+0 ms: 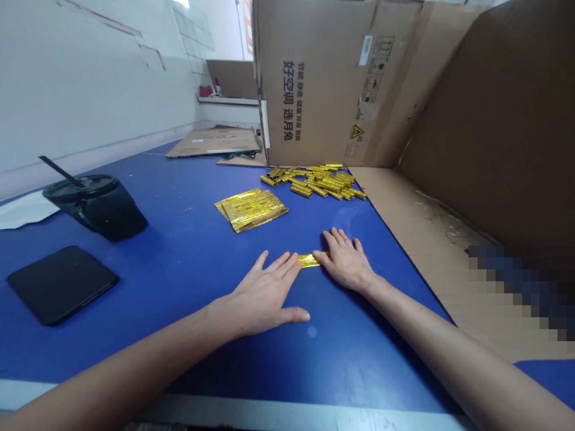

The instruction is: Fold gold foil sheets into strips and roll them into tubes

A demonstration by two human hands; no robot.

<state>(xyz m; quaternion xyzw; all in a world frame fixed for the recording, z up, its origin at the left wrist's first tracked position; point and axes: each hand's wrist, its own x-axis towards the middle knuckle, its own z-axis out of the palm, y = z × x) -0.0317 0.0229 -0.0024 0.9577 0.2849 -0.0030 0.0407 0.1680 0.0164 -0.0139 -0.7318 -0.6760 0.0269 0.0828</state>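
Observation:
A narrow strip of gold foil (309, 260) lies flat on the blue tabletop, its two ends covered by my hands. My left hand (265, 293) rests on the left end with fingers stretched and thumb out to the side. On the right end lies my right hand (348, 260), palm down, fingers extended, its thumb along the foil. Just beyond my left hand is a stack of flat gold foil sheets (254, 209). Farther back, several small rolled gold foil tubes (330, 182) are heaped in a loose pile.
At the left stand a dark green cup with a straw (101, 206) and a black flat square object (63, 284). Large cardboard (332, 84) rises behind the pile and along the right side. Flattened cardboard (215, 142) lies at the back left of the blue table (179, 365).

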